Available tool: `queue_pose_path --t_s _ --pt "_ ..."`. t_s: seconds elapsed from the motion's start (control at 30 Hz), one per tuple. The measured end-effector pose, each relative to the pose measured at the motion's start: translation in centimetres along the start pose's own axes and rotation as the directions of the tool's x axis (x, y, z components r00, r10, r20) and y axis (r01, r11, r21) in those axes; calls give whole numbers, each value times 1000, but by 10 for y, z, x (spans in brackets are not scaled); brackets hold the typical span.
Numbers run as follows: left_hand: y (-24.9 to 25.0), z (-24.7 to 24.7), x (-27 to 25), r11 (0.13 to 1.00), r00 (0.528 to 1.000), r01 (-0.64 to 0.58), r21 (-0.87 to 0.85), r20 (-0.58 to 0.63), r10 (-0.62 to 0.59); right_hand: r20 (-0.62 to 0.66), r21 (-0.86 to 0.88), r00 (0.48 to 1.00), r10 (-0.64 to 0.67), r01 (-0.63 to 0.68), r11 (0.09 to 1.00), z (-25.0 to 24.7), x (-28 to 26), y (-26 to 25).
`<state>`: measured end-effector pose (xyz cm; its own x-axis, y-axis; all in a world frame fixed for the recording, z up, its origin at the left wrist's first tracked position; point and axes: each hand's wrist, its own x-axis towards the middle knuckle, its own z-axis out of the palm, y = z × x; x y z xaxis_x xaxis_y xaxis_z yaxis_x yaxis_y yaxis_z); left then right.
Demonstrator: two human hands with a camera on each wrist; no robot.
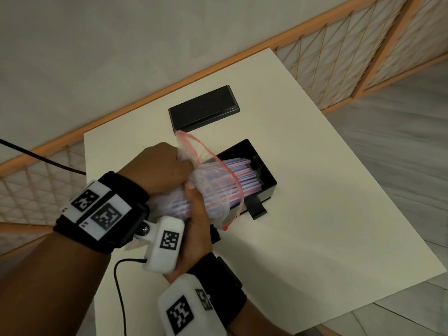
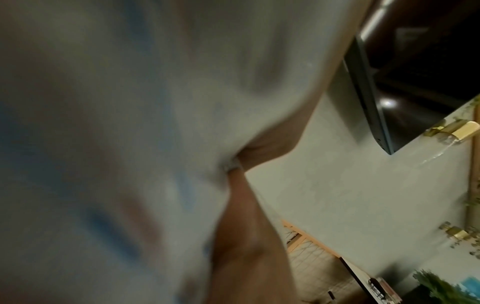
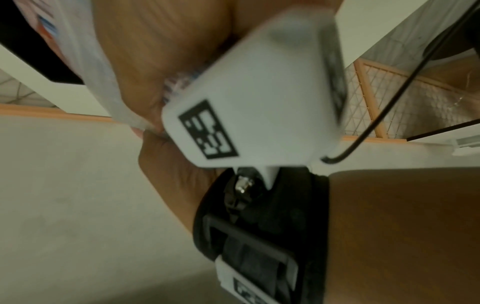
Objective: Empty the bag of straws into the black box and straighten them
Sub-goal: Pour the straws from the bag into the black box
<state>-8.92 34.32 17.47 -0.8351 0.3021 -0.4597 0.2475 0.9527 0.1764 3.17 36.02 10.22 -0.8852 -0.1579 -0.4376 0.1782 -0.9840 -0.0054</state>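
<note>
From the head view, both forearms reach in from about 7 o'clock over the white table [image 1: 315, 214]. The left hand [image 1: 157, 168] is curled into a fist, knuckles up, gripping the bunched clear plastic of the bag [image 1: 213, 180] near its red zip strip. The right hand [image 1: 197, 221] comes from below at 6 o'clock, its thumb and fingers wrapped round the bag's closed end. The bag lies tilted with its open mouth over the black box [image 1: 264, 170], and the straws [image 1: 242, 175], pink, blue and white, stick out of the mouth into the box. A black lid [image 1: 203, 107] lies flat on the table at 12 o'clock of the box, apart from it. Each wrist carries a black strap with white blocks printed with square black-and-white marker codes; no readable words show. A black cable [image 1: 120, 297] trails off the table edge at 7 o'clock.

The left wrist view is mostly filled by blurred pale plastic of the bag [image 2: 130, 123] pressed close to the lens, with a finger [image 2: 246, 236] at 5 o'clock against it. It alone shows a wall-mounted dark screen [image 2: 405, 98] at 2 o'clock.

The right wrist view shows the left wrist's white camera block [image 3: 259, 92] with its marker code, the right hand [image 3: 155, 51] clasping the bag [image 3: 98, 67], and a corner of the black box [image 3: 31, 51] at 10 o'clock.
</note>
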Motion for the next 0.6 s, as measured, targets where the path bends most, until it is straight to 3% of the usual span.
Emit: queue_pose_path --t_s 0.13,0.33,0.6 --pt "11 -2 -3 1000 1000 -8 -7 -27 8 90 52 996 4 -9 999 5 -7 0" --pt "16 1 -9 999 999 21 27 -41 -20 91 105 996 8 -18 994 5 -11 8" --pt "9 -7 -31 999 998 43 -12 -53 -43 47 -95 989 141 -136 986 2 -22 15"
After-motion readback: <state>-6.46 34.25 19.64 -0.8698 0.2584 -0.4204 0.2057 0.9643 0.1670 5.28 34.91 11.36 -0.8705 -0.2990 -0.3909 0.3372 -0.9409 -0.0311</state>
